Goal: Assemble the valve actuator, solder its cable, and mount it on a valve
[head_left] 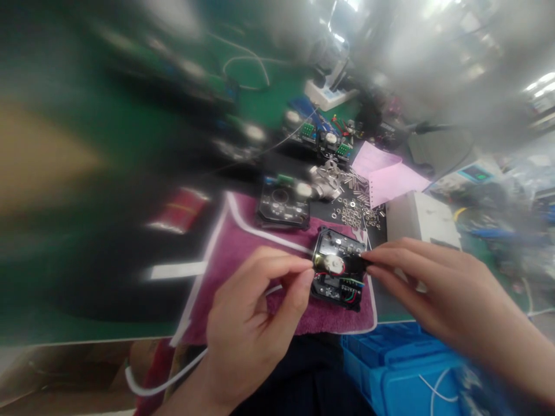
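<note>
A square black circuit board unit (340, 289) lies tilted on a purple cloth (243, 231), with a round white part and thin coloured wires on it. My left hand (260, 312) pinches its left edge between thumb and forefinger. On the opposite side, my right hand (433, 283) has thumb and forefinger closed at the right edge, where a dark strip or part of the unit shows between the tips. A white cable runs over the cloth to the unit and passes behind my left hand. A second black circuit board unit (281, 202) sits just behind, on the cloth's far edge.
Loose metal nuts and washers (353, 214), small pins and silvery metal brackets (325, 179) lie behind the cloth. Pink paper (390, 173) and a white box (422, 216) stand at the right. More boards (332, 144) are farther back. A blue crate (390, 370) is below the table edge.
</note>
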Motion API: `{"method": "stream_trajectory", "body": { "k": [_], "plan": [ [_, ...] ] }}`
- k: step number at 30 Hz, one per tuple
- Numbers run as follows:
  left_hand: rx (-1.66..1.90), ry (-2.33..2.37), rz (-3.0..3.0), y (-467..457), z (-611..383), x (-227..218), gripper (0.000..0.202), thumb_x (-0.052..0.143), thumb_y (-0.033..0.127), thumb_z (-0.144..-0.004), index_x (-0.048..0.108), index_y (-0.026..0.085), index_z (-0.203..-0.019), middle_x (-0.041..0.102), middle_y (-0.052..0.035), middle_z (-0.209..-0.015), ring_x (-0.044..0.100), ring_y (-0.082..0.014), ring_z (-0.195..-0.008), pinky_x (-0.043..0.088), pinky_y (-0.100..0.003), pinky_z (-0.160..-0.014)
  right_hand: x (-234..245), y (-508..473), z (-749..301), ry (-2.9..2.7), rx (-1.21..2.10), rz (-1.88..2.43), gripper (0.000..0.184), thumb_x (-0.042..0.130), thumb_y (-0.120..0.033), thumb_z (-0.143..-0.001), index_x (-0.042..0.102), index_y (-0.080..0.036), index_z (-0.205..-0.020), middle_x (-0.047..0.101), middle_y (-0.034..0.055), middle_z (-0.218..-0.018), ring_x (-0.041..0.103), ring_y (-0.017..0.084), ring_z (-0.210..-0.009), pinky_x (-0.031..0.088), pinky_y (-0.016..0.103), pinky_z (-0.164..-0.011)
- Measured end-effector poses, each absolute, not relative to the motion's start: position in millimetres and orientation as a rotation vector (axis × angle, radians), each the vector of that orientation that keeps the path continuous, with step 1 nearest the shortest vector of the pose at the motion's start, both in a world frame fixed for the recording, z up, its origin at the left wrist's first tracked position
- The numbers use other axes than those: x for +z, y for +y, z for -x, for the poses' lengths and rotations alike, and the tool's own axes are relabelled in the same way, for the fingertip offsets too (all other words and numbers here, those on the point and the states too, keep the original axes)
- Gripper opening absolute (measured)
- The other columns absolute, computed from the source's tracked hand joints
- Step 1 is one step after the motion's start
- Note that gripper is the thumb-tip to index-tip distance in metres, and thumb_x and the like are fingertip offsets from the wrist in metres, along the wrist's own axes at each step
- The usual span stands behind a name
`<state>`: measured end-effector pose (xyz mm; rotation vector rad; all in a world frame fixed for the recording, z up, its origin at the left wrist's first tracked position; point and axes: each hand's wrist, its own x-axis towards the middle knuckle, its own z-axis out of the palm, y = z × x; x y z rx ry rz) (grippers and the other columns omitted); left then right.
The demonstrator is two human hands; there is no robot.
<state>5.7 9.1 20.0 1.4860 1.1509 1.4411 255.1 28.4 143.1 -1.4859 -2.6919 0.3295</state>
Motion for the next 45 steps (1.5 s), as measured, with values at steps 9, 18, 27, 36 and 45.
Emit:
{"method": "stream_trajectory", "body": {
  "k": [9, 18, 27, 36, 45],
  "plan": [
    [1.437, 1.059, -1.48, 10, -3, 18, 0.031, 0.074, 0.002, -0.091, 0.073, 0.023, -0.114, 0.072, 0.0027, -0.103, 0.07, -0.0086, -0.093, 0.059, -0.019, -0.083, 159, 46, -244, -2.836, 0.475, 1.473, 0.012, 0.056, -0.032, -0.114, 0.066, -0.026, -0.12, 0.069, -0.0006, -0.098, 0.066, 0.01, -0.075, 0.043, 0.024, -0.064],
    [1.426, 1.015, -1.508, 10, 0, 20, 0.029, 0.073, 0.002, -0.093, 0.073, 0.023, -0.111, 0.071, 0.0038, -0.103, 0.069, -0.0067, -0.094, 0.057, -0.017, -0.085, 170, 62, -239, -2.954, 0.56, 1.52, 0.019, 0.055, -0.036, -0.115, 0.071, -0.026, -0.111, 0.068, -0.0027, -0.084, 0.063, 0.011, -0.066, 0.038, 0.028, -0.058],
    [1.407, 0.961, -1.513, 11, 2, 19, 0.028, 0.074, 0.003, -0.093, 0.072, 0.022, -0.113, 0.072, 0.0037, -0.103, 0.069, -0.0068, -0.094, 0.057, -0.017, -0.083, 178, 63, -227, -3.062, 0.522, 1.298, 0.023, 0.05, -0.02, -0.113, 0.068, -0.02, -0.127, 0.069, 0.0038, -0.098, 0.066, 0.014, -0.074, 0.041, 0.029, -0.059],
    [1.39, 0.987, -1.505, 10, 4, 20, 0.029, 0.074, 0.003, -0.092, 0.073, 0.024, -0.113, 0.073, 0.0033, -0.1, 0.07, -0.0083, -0.09, 0.058, -0.018, -0.079, 174, 73, -230, -2.977, 0.78, 1.431, 0.018, 0.056, -0.025, -0.111, 0.074, -0.022, -0.116, 0.072, 0.001, -0.09, 0.067, 0.012, -0.067, 0.043, 0.025, -0.057],
    [1.393, 1.01, -1.529, 14, 3, 24, 0.024, 0.072, 0.005, -0.093, 0.073, 0.023, -0.108, 0.074, 0.0037, -0.095, 0.071, -0.0074, -0.082, 0.058, -0.017, -0.072, 153, 95, -243, -2.061, 1.508, 1.968, 0.04, 0.094, -0.046, -0.082, 0.066, -0.019, -0.093, 0.076, 0.0014, -0.082, 0.074, 0.017, -0.071, 0.057, 0.022, -0.058]
  ]
}}
